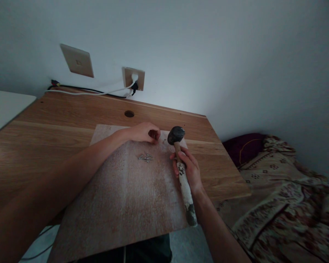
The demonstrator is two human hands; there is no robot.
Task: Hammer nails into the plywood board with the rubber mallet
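Note:
In my right hand (190, 166) is a hammer (184, 182) with a dark head and a wooden handle, partly covered in worn white. Its head points away from me, raised above the board's right side. My left hand (144, 132) is closed in a pinch low over the far part of the wooden board (120, 204); whatever is between its fingertips is too small to make out. Several loose nails (146, 157) lie in a small pile on the board, nearer me than the left fingers. A small dark spot shows on the board between the left hand and the hammer head.
Beneath the board is a wooden desk (222, 171) with a round cable hole (129, 114). The board's near edge overhangs the desk. White and black cables (98, 93) run along the wall to a socket (134, 78). A bed with patterned bedding (276, 193) adjoins on the right.

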